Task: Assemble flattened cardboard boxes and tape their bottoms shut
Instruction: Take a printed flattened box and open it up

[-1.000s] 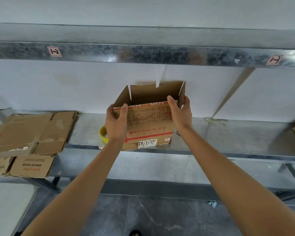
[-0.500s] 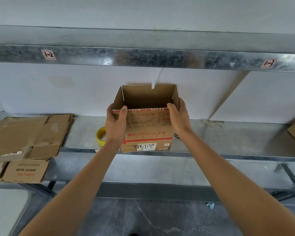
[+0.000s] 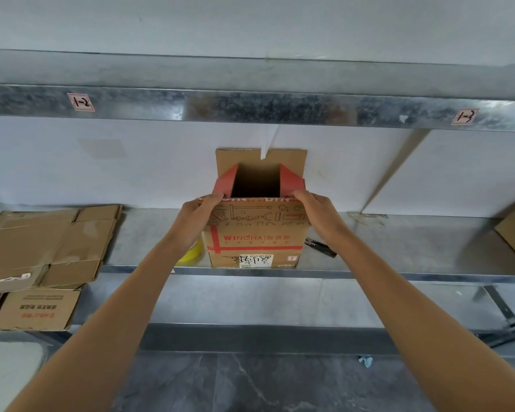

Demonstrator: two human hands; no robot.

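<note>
Brown flattened cartons [image 3: 42,248] are lying stacked at the left end of the metal shelf [image 3: 399,248]. Just past a yellow tape roll [image 3: 191,254], the left hand [image 3: 197,221] is gripping the near top corner of the upright box [image 3: 254,236], which is standing at the shelf's front edge. The right hand [image 3: 321,218] is gripping the opposite corner, with a black tool [image 3: 320,246] lying just beyond.
</note>
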